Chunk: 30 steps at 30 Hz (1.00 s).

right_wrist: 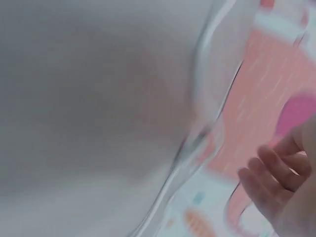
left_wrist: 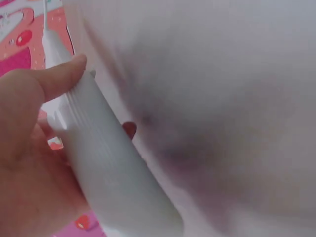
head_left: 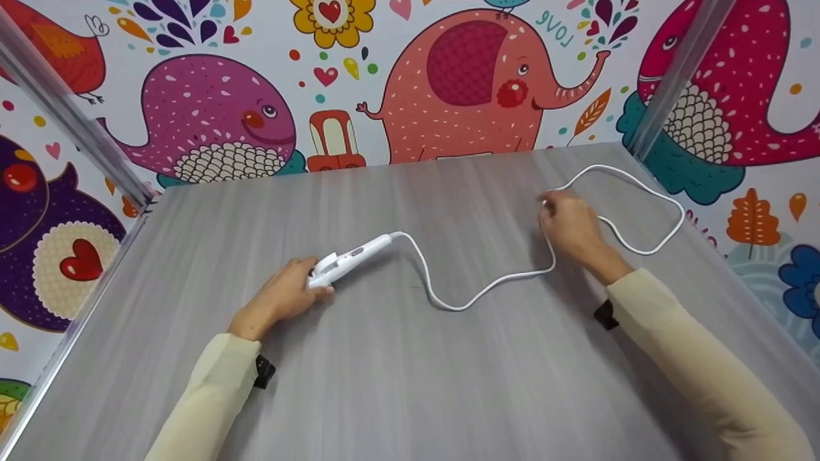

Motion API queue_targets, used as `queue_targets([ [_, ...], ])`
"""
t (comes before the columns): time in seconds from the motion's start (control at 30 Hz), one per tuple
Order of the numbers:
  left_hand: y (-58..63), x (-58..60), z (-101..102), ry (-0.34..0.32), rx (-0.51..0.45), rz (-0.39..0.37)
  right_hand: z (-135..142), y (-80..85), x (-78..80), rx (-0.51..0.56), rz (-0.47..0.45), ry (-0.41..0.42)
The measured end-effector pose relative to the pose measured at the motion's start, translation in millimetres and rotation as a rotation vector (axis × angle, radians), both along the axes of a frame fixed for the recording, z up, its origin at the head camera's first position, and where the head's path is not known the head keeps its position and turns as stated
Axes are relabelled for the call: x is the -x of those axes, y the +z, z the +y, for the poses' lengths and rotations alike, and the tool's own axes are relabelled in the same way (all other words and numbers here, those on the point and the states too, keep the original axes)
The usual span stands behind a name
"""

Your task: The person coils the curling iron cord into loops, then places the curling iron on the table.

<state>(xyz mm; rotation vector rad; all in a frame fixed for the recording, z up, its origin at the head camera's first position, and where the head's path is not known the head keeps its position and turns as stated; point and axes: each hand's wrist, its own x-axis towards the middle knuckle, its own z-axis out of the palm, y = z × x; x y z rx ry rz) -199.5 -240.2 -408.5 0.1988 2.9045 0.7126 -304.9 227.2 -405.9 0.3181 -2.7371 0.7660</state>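
My left hand (head_left: 282,294) grips the barrel end of a white curling iron (head_left: 362,251), fingers behind it and thumb along the near side. In the left wrist view the thumb lies across the smooth pale body of the curling iron (left_wrist: 111,158), whose narrow end points up. Its white power cord (head_left: 455,309) leaves the handle and snakes right across the table. My right hand (head_left: 570,224) pinches the cord farther along, fingertips mostly hidden in the head view. In the right wrist view, the right hand (right_wrist: 279,182) shows bent fingers and the picture is blurred.
The grey wood-grain table (head_left: 384,384) extends under both arms. A loop of cord (head_left: 679,218) lies to the right of my right hand. Printed cartoon walls (head_left: 346,70) stand behind and at both sides, with metal posts (head_left: 679,83) at the corners.
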Motion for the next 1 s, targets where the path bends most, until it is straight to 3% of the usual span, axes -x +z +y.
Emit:
queue_targets([
  [0.1, 5.9, -4.7, 10.0, -0.015, 0.016, 0.01, -27.2, -4.2, -15.1, 0.035, -0.03, 0.138],
  [0.2, 12.0, -10.1, 20.1, -0.027, 0.036, 0.022, -47.7, -6.9, -31.7, 0.077, -0.138, 0.271],
  [0.5, 22.7, -31.5, 42.7, -0.077, 0.107, 0.066, -75.6, -0.8, -75.3, 0.198, -0.63, 0.602],
  [0.63, 24.3, -37.6, 49.9, -0.098, 0.107, 0.084, -80.6, -4.6, -86.1, 0.326, -0.822, 0.755],
  [0.73, 24.4, -40.6, 53.3, -0.1, 0.108, 0.113, -83.7, -9.4, -89.9, 0.457, -0.892, 0.778],
  [0.9, 22.6, -45.4, 59.0, -0.071, 0.07, 0.161, -88.3, -11.3, -88.8, 0.658, -0.894, 0.787],
  [1.0, 22.9, -46.2, 63.6, -0.049, 0.03, 0.18, -90.8, -6.2, -85.8, 0.661, -0.914, 0.841],
])
